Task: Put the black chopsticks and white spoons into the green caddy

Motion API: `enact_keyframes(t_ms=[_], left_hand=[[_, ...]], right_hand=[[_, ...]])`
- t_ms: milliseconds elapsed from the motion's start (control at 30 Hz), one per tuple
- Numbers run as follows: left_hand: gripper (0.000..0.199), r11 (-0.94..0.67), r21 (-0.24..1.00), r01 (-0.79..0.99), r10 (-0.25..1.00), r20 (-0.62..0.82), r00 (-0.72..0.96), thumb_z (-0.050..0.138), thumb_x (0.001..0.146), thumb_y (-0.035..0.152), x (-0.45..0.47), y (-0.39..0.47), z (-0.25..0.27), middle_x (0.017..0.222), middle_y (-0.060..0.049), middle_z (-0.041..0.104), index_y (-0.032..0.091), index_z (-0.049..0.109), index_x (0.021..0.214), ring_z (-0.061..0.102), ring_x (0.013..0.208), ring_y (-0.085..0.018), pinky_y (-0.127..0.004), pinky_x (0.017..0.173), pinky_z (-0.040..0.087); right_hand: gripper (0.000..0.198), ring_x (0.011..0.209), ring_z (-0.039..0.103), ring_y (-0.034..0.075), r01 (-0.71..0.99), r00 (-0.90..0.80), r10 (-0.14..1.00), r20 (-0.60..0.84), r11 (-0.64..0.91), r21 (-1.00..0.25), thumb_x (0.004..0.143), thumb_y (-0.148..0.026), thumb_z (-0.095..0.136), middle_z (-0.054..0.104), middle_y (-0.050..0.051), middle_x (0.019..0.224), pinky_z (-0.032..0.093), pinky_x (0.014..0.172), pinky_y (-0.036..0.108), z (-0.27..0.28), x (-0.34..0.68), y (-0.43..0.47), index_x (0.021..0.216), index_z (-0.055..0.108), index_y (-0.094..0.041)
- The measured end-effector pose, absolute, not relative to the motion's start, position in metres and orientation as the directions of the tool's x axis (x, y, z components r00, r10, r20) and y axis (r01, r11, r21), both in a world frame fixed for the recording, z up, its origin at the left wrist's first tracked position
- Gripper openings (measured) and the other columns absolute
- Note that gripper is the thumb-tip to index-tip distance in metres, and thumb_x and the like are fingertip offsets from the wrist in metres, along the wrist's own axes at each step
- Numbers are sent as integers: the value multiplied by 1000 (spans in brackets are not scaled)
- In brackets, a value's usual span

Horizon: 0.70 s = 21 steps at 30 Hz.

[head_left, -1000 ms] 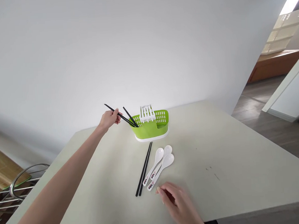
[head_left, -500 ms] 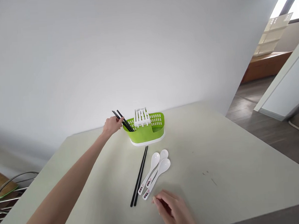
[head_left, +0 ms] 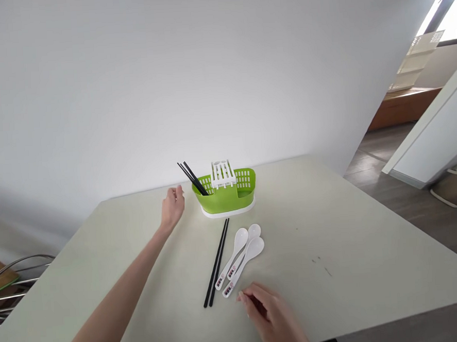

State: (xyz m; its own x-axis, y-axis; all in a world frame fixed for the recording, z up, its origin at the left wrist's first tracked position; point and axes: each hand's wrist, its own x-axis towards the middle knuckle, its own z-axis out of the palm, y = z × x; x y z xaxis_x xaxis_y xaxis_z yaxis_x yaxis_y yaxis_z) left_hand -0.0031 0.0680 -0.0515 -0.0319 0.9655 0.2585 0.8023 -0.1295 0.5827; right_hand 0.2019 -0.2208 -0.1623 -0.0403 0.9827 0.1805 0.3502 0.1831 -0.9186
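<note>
My left hand [head_left: 172,206] is just left of a green basket [head_left: 224,201], its fingers loosely apart and holding nothing. Several black chopsticks [head_left: 194,178] lean out of the basket's left compartment, tips up and to the left. A white slotted piece [head_left: 223,174] spans the basket's middle. In front of the basket, a pair of black chopsticks [head_left: 217,262] lies on the table. Beside them are three white spoons, one on the left [head_left: 238,241], one behind [head_left: 254,231] and one in front [head_left: 252,249]. My right hand [head_left: 274,315] rests near the spoon handles, thumb and fingertips together, nothing visible in them.
The pale table [head_left: 332,221] meets a plain wall [head_left: 207,79] behind the basket. A metal rack [head_left: 19,287] stands beyond the table's left edge. To the right are a doorway area and grey floor [head_left: 370,152]. Dark marks [head_left: 321,263] show on the tabletop.
My left hand has let go of the chopsticks, which now stand in the basket's left compartment, and has drawn back a little. My right hand stays by the spoons. The view has shifted slightly.
</note>
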Motion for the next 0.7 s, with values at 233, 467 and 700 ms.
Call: enact_keyframes(t_ms=[233, 467, 700], left_hand=[[35, -242, 546, 802, 970, 102, 223, 52, 96, 54, -10, -8, -121, 81, -4, 71, 21, 65, 95, 65, 76, -22, -32, 70, 46], [38, -449, 441, 777, 892, 169, 419, 68, 89, 56, 6, -51, -126, 91, -5, 69, 21, 66, 102, 64, 91, -26, -41, 87, 49], [29, -485, 315, 816, 872, 108, 477, 70, 92, 44, -1, -60, -123, 109, -8, 68, 21, 62, 108, 65, 100, -27, -42, 89, 50]], right_hand=[[37, 68, 60, 15, 383, -37, 987, 157, 159, -910, 110, -42, 45, 67, 1, 80, 42, 63, 26, -166, 200, -220, 88, 67, -22], [38, 68, 58, 16, 385, -21, 990, 139, 136, -913, 110, -45, 45, 64, 1, 78, 40, 62, 26, -167, 197, -220, 88, 66, -22], [39, 67, 55, 16, 369, -4, 995, 100, 94, -924, 109, -48, 45, 62, 1, 78, 40, 62, 26, -168, 196, -221, 88, 66, -22]])
